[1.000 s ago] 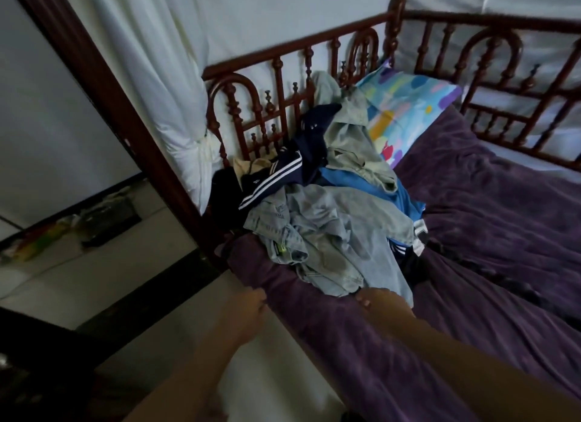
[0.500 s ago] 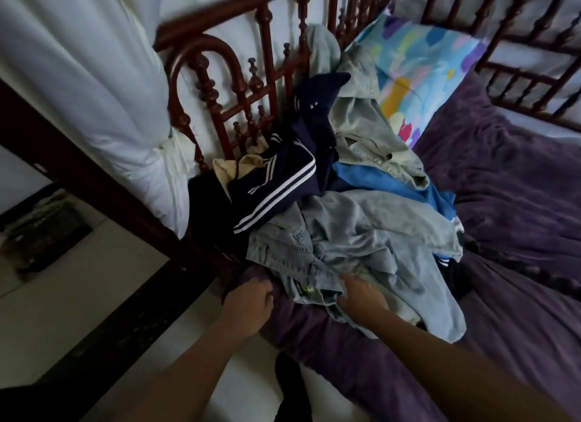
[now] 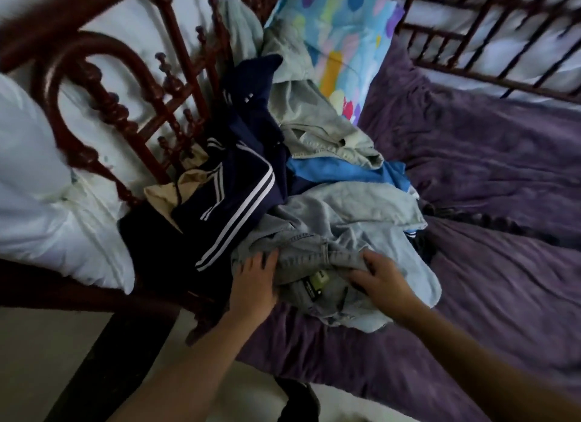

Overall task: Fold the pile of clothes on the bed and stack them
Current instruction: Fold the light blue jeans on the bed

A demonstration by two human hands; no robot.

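Purple bedspread (image 3: 487, 176) spreads wide right of denim garment (image 3: 301, 258). Left hand (image 3: 254, 283), fingers straight, presses garment's left edge; right hand (image 3: 383, 280) grips its bunched fold.

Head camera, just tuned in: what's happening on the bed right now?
A person is working at the clothes pile heaped on the purple blanket against the wooden headboard. Both hands are on the light denim garment at the front. The left hand lies flat on its left edge, and the right hand bunches its fabric in a grip. Nothing looks folded or stacked yet; the navy striped garment and the rest lie jumbled behind.
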